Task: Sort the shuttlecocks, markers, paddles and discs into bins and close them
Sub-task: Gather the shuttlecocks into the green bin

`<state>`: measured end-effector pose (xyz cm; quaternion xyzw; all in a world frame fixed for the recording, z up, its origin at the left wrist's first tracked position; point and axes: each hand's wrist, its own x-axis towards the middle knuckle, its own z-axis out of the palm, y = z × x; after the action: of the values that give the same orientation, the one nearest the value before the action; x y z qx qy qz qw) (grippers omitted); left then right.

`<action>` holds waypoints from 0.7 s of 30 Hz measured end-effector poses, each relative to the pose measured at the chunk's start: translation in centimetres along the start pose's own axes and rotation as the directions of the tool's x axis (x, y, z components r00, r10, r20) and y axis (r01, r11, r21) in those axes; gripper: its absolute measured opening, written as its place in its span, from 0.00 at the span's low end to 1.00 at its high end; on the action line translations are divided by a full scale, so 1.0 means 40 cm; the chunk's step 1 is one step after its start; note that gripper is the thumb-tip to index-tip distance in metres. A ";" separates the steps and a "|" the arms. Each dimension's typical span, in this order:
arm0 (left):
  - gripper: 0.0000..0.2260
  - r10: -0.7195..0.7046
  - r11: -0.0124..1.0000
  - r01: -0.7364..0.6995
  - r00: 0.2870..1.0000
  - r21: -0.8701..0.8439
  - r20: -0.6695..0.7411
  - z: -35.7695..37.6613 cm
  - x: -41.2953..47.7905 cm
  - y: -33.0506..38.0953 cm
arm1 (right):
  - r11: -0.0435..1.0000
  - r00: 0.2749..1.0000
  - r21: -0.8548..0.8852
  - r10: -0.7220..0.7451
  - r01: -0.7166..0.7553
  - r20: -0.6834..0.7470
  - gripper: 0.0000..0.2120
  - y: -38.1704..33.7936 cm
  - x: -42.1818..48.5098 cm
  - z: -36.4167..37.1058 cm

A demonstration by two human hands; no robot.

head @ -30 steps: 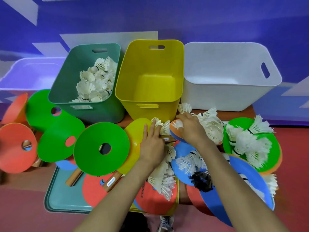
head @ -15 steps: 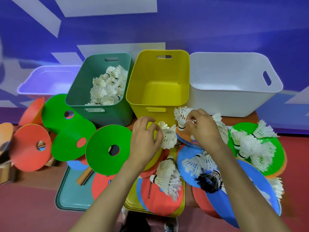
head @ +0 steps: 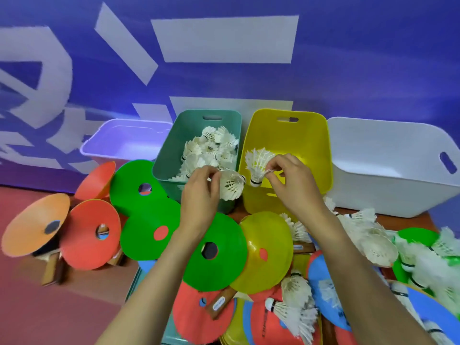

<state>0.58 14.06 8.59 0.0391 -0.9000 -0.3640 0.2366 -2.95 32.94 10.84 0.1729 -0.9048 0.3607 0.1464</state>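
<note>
The left hand (head: 199, 192) pinches a white shuttlecock (head: 231, 186) at the near right corner of the green bin (head: 169, 158). The right hand (head: 291, 183) pinches a second shuttlecock (head: 257, 165) near its cork end, feathers up, in front of the yellow bin (head: 311, 145). Both hands are raised off the heap and close together, each closed on its own bird.

From where I stand this looks like the shuttlecock step, well under way. The green bin already holds a pile of shuttlecocks (head: 211, 150), while the yellow bin, the white bin (head: 385, 170) to its right and the lilac bin (head: 124, 143) on the far left show nothing inside. Next, I'd guess, both birds need carrying left over the green rim and letting go. The right hand has further to travel, so it should clear the yellow wall first.

Plenty remains. Loose shuttlecocks (head: 368, 235) lie on the right, and a green disc (head: 216, 252), a yellow disc (head: 266, 250) and red discs (head: 92, 232) overlap in front. A red paddle (head: 196, 317) lies beneath them. No markers that I can make out.

A strip of brown tabletop (head: 388, 222) shows under the white bin. The floor (head: 37, 307) is red, and the wall (head: 249, 83) behind is blue with pale shapes.
</note>
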 end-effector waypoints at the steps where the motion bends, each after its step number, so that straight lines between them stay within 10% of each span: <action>1: 0.05 -0.003 1.000 0.003 1.000 0.002 -0.015 -0.017 0.027 -0.022 | 1.000 1.000 -0.004 -0.003 0.003 0.000 0.02 -0.016 0.025 0.024; 13: 0.08 0.004 0.928 -0.037 0.996 0.370 0.089 -0.084 0.362 -0.286 | 0.975 0.984 -0.178 0.154 -0.136 0.091 0.03 -0.091 0.283 0.283; 21: 0.11 -0.126 0.704 -0.228 0.892 0.673 0.434 0.002 0.434 -0.355 | 0.874 0.955 -0.463 0.250 -0.151 0.161 0.10 -0.087 0.331 0.369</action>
<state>-16.28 -0.49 5.88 0.0160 -0.9997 0.0177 -0.0007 -15.44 17.44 7.80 0.0776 -0.9866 0.1365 0.0447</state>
